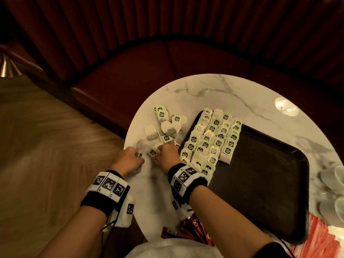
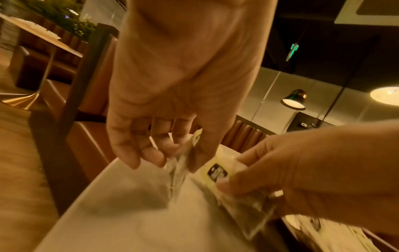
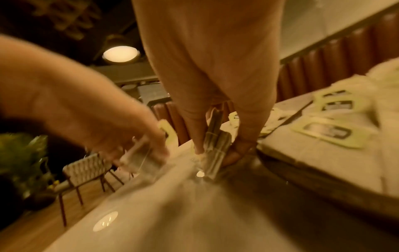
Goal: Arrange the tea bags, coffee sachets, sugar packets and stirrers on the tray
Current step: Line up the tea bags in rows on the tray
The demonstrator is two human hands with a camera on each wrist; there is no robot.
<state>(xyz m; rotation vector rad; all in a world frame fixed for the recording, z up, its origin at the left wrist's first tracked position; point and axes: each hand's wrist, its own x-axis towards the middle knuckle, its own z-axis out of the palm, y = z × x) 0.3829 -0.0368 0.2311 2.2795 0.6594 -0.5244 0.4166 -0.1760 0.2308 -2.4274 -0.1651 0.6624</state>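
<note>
A dark brown tray (image 1: 264, 183) lies on the round marble table (image 1: 232, 94). Rows of green-labelled tea bags (image 1: 210, 140) cover the tray's left end. Loose tea bags (image 1: 165, 127) lie scattered on the table left of the tray. Near the table's left edge my left hand (image 1: 138, 157) pinches one tea bag (image 2: 179, 170) between thumb and fingers. Beside it, my right hand (image 1: 158, 152) pinches a small upright stack of tea bags (image 3: 215, 145) that touches the table. The two hands are almost touching. Red coffee sachets (image 1: 191, 229) lie at the near edge, partly under my right forearm.
White dishes (image 1: 333, 183) stand at the table's right edge. A red striped packet pile (image 1: 320, 237) lies at the near right. A dark red upholstered bench (image 1: 149, 67) curves behind the table. Wooden floor (image 1: 46, 127) lies to the left.
</note>
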